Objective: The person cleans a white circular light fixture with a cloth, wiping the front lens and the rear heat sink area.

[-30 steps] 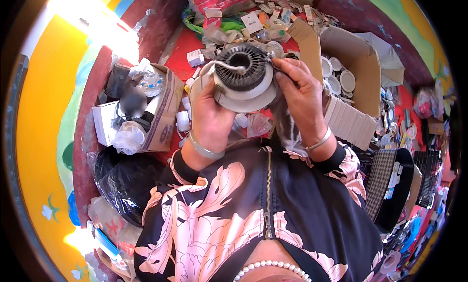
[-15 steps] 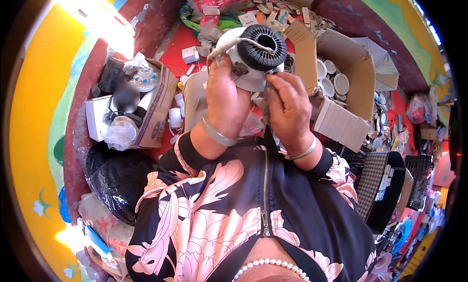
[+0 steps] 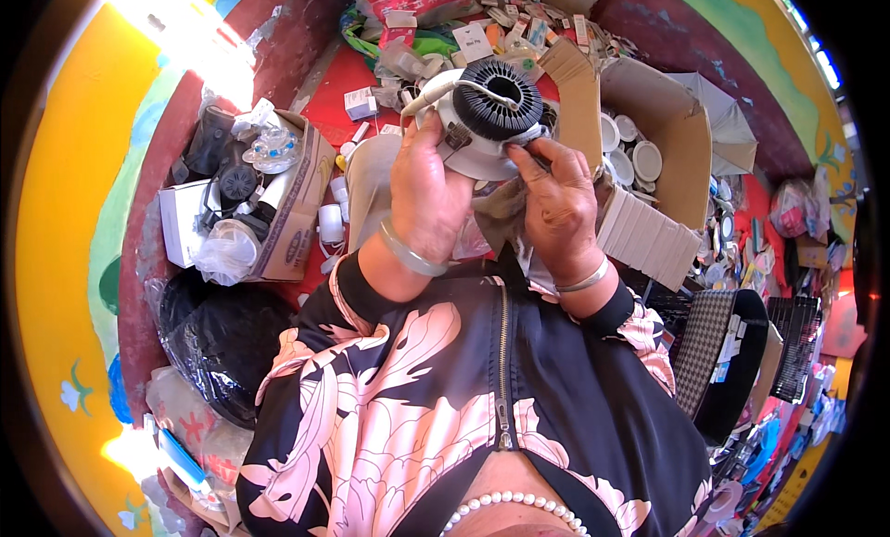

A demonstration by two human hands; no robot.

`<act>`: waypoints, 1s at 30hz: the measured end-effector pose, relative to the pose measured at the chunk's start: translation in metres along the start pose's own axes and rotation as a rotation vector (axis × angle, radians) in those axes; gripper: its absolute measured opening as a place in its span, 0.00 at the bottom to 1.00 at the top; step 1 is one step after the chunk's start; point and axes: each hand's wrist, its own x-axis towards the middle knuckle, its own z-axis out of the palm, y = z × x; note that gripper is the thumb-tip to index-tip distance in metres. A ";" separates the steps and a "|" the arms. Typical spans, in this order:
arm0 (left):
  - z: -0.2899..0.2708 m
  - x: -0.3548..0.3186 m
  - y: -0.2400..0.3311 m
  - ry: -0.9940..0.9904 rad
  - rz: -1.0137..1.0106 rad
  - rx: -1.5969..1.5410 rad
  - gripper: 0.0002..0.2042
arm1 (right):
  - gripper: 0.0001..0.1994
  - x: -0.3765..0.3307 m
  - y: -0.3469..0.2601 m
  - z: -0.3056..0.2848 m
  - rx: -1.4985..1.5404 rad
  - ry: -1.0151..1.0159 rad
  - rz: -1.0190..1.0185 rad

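Observation:
A round downlight [image 3: 477, 159] with a white rim and a black finned heat sink [image 3: 501, 94] is held up in front of my chest, finned side facing me. Its pale sleeved cable [image 3: 443, 88] loops over the fins. My left hand [image 3: 431, 189] is closed on the rim's left side, thumb over the edge. At the right side of the rim, my right hand [image 3: 561, 198] pinches a greyish cloth [image 3: 501, 214] against the edge. The cloth hangs down between my hands, partly hidden by my right fingers.
To the left stands a carton [image 3: 301, 198] of lamps and bagged parts, with a black plastic bag [image 3: 218, 342] nearer. An open carton [image 3: 672, 120] of white round lights is on the right. Small boxes [image 3: 533, 31] lie piled at the back. A checked box [image 3: 709, 351] sits lower right.
The downlight has dropped slightly and tilted, so the heat sink shows more from above. My right hand has shifted a little down, and more of the cloth shows beneath it.

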 end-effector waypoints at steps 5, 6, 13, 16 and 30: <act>0.003 -0.002 0.003 0.088 -0.069 -0.003 0.16 | 0.11 -0.016 0.034 -0.010 0.283 -0.044 0.508; -0.002 0.001 0.001 0.100 -0.102 -0.033 0.16 | 0.11 -0.026 0.047 -0.012 0.512 0.021 0.668; -0.025 0.016 -0.018 0.245 -0.348 -0.119 0.16 | 0.18 -0.055 0.112 -0.086 1.325 0.405 0.987; -0.034 0.014 -0.024 0.219 -0.403 -0.082 0.16 | 0.17 -0.073 0.127 -0.096 1.488 0.493 1.027; -0.051 0.021 -0.025 0.125 -0.392 -0.161 0.16 | 0.24 -0.074 0.105 -0.050 2.088 0.459 0.836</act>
